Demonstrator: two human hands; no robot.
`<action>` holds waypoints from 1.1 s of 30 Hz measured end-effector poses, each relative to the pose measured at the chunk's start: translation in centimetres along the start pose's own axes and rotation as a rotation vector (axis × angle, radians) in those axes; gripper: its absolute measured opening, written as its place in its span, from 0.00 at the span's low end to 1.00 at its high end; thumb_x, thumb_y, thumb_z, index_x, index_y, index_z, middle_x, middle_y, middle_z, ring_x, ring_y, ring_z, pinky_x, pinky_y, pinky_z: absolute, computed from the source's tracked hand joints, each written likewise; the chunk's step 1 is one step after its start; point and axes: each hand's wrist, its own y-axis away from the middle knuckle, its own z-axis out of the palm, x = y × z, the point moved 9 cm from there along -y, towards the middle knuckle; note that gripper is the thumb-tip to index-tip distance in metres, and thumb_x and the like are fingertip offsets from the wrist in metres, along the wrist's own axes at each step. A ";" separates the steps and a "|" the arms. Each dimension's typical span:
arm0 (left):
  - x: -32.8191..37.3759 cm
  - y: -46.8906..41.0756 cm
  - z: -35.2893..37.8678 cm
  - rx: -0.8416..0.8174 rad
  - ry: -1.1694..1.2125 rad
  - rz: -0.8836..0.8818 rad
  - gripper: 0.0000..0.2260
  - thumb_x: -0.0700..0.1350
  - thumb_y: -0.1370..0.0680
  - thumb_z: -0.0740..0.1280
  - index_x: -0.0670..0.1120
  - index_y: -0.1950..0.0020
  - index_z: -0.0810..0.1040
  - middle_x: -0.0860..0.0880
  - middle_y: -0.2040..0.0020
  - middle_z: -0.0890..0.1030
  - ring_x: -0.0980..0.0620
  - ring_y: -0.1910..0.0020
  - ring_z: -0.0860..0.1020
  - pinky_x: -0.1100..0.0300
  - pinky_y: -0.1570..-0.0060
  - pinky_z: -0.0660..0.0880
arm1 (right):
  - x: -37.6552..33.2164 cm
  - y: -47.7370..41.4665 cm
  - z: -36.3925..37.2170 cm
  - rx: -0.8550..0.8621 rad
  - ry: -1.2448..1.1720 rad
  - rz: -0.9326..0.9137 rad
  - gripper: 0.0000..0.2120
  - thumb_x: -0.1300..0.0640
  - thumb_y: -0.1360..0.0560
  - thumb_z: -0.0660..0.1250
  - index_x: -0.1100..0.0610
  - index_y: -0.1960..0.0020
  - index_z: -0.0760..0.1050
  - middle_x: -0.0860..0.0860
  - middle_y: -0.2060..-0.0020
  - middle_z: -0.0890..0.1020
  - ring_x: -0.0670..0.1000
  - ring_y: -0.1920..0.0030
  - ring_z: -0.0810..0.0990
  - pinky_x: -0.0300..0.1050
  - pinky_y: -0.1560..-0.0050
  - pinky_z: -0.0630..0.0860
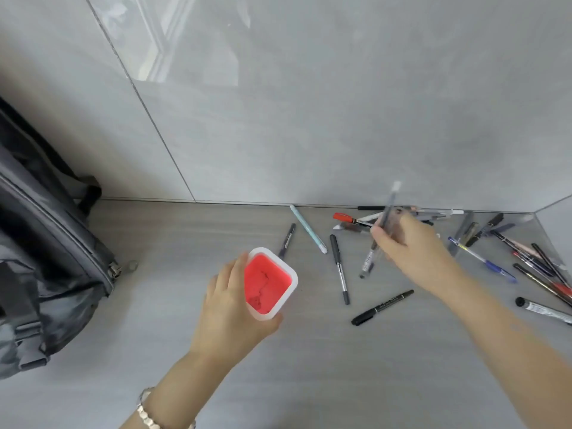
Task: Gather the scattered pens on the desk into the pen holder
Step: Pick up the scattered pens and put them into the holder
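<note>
A white pen holder (289, 272) with a red inside stands on the grey desk; my left hand (230, 308) grips its left side. To the right, my right hand (408, 246) is raised above the desk and shut on a clear pen (389, 205), blurred and nearly upright. Several pens lie scattered: a light blue pen (308, 229), a dark pen (287, 239) just behind the holder, a grey pen (339, 269), a black marker (382, 307) and a red-capped marker (345, 218). A heap of pens (526, 258) fills the right corner.
A grey backpack (46, 274) leans at the left edge of the desk. A glossy grey tiled wall (309, 119) rises behind the desk, and a side wall closes the right corner. A metal watch (145, 413) sits on my left wrist.
</note>
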 end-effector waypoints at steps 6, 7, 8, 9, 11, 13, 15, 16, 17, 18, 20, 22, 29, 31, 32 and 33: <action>4.0 2.7 4.6 -0.061 -0.024 0.111 0.41 0.52 0.40 0.74 0.53 0.30 0.60 0.56 0.36 0.69 0.50 0.38 0.68 0.59 0.39 0.66 | -4.0 6.9 4.1 -0.137 -0.493 -0.034 0.09 0.62 0.29 0.69 0.50 0.63 0.73 0.48 0.74 0.81 0.48 0.72 0.81 0.41 0.64 0.79; 4.4 3.0 5.1 -0.051 -0.026 0.124 0.40 0.54 0.40 0.73 0.53 0.31 0.61 0.56 0.37 0.70 0.51 0.39 0.69 0.58 0.39 0.67 | -3.8 7.5 5.5 -0.175 -0.379 -0.040 0.10 0.59 0.30 0.70 0.48 0.64 0.73 0.47 0.71 0.81 0.49 0.69 0.81 0.44 0.61 0.80; 4.6 3.2 5.3 -0.033 -0.033 0.144 0.39 0.56 0.40 0.71 0.52 0.31 0.63 0.57 0.38 0.71 0.52 0.39 0.70 0.58 0.39 0.67 | -3.6 7.9 6.5 -0.217 -0.290 -0.055 0.09 0.57 0.31 0.72 0.47 0.64 0.74 0.46 0.69 0.80 0.48 0.68 0.80 0.46 0.59 0.80; 4.8 3.4 5.3 -0.008 -0.046 0.164 0.38 0.58 0.40 0.70 0.51 0.33 0.64 0.58 0.39 0.72 0.54 0.39 0.70 0.59 0.39 0.67 | -3.3 8.2 7.2 -0.261 -0.255 -0.060 0.06 0.55 0.32 0.73 0.47 0.62 0.76 0.45 0.66 0.79 0.47 0.68 0.78 0.45 0.59 0.80; 4.7 3.7 4.8 0.033 -0.049 0.163 0.37 0.55 0.40 0.72 0.50 0.34 0.65 0.60 0.42 0.70 0.55 0.39 0.70 0.61 0.39 0.66 | -2.4 7.9 7.2 -0.293 -0.255 -0.066 0.10 0.51 0.34 0.74 0.49 0.55 0.78 0.44 0.61 0.77 0.43 0.68 0.74 0.35 0.61 0.75; 3.6 3.9 4.2 0.046 -0.022 0.067 0.40 0.48 0.40 0.76 0.48 0.32 0.64 0.55 0.39 0.70 0.50 0.37 0.69 0.59 0.39 0.66 | -0.6 6.3 6.1 -0.212 -0.259 -0.052 0.11 0.51 0.34 0.74 0.48 0.53 0.76 0.44 0.58 0.78 0.43 0.68 0.73 0.30 0.62 0.71; 2.2 4.2 3.3 0.080 -0.031 -0.030 0.42 0.46 0.40 0.77 0.49 0.30 0.62 0.53 0.36 0.70 0.48 0.36 0.68 0.56 0.39 0.67 | 2.1 3.4 5.2 -0.096 -0.182 -0.005 0.08 0.55 0.31 0.71 0.51 0.52 0.76 0.49 0.57 0.80 0.47 0.65 0.74 0.36 0.58 0.72; 1.7 4.4 2.8 0.108 -0.029 -0.055 0.42 0.46 0.41 0.77 0.50 0.30 0.61 0.54 0.37 0.69 0.48 0.37 0.68 0.55 0.39 0.67 | 3.5 1.8 5.6 -0.069 -0.094 0.024 0.08 0.57 0.29 0.69 0.54 0.50 0.77 0.52 0.55 0.81 0.49 0.61 0.75 0.40 0.55 0.73; 1.2 4.5 2.3 0.133 -0.020 -0.075 0.42 0.46 0.41 0.77 0.51 0.30 0.62 0.56 0.38 0.69 0.48 0.37 0.68 0.56 0.40 0.66 | 4.7 0.3 6.5 -0.079 0.006 0.049 0.09 0.58 0.28 0.68 0.57 0.48 0.76 0.55 0.52 0.81 0.51 0.57 0.76 0.42 0.53 0.72; 0.7 4.6 1.8 0.153 -0.009 -0.092 0.42 0.45 0.41 0.77 0.52 0.31 0.62 0.58 0.40 0.67 0.48 0.38 0.67 0.57 0.40 0.66 | 5.7 -0.9 7.8 -0.110 0.094 0.063 0.11 0.59 0.27 0.66 0.60 0.45 0.74 0.57 0.49 0.80 0.54 0.52 0.77 0.44 0.51 0.72; -0.2 4.8 1.1 0.178 0.002 -0.130 0.42 0.45 0.40 0.78 0.52 0.30 0.61 0.58 0.39 0.67 0.49 0.37 0.67 0.58 0.41 0.65 | 7.0 -2.7 10.4 -0.173 0.250 0.070 0.14 0.59 0.25 0.64 0.61 0.41 0.70 0.59 0.43 0.76 0.58 0.43 0.75 0.48 0.46 0.72; -1.1 4.8 0.5 0.198 -0.003 -0.163 0.43 0.47 0.40 0.78 0.49 0.30 0.60 0.53 0.35 0.68 0.49 0.37 0.66 0.56 0.40 0.66 | 7.7 -3.6 12.1 -0.201 0.401 0.074 0.16 0.60 0.25 0.62 0.62 0.38 0.66 0.61 0.40 0.73 0.61 0.40 0.73 0.52 0.45 0.72; -3.5 4.0 -1.1 0.250 0.020 -0.213 0.43 0.45 0.40 0.78 0.49 0.30 0.61 0.50 0.35 0.70 0.50 0.38 0.67 0.60 0.41 0.63 | 2.6 -4.2 12.2 -0.165 0.437 -0.130 0.13 0.62 0.25 0.58 0.62 0.41 0.68 0.60 0.43 0.71 0.64 0.51 0.76 0.50 0.60 0.69; -3.9 3.7 -1.2 0.260 0.030 -0.222 0.43 0.46 0.40 0.78 0.49 0.30 0.61 0.50 0.35 0.70 0.50 0.38 0.67 0.60 0.41 0.63 | -1.5 -3.6 14.3 -0.268 0.478 -0.424 0.13 0.65 0.26 0.58 0.60 0.42 0.71 0.57 0.45 0.72 0.61 0.50 0.75 0.47 0.63 0.65; -4.0 3.5 -1.1 0.262 0.032 -0.221 0.43 0.46 0.40 0.78 0.49 0.30 0.61 0.50 0.35 0.70 0.50 0.38 0.67 0.60 0.41 0.63 | -2.9 -3.0 16.0 -0.338 0.526 -0.545 0.15 0.66 0.26 0.57 0.58 0.42 0.72 0.56 0.45 0.72 0.60 0.48 0.73 0.47 0.63 0.63; -4.0 3.3 -1.1 0.262 0.032 -0.218 0.43 0.46 0.40 0.78 0.49 0.30 0.61 0.50 0.35 0.70 0.50 0.38 0.67 0.60 0.40 0.63 | -3.6 -2.5 17.9 -0.403 0.591 -0.631 0.16 0.67 0.26 0.57 0.58 0.41 0.72 0.56 0.44 0.72 0.58 0.45 0.72 0.47 0.62 0.62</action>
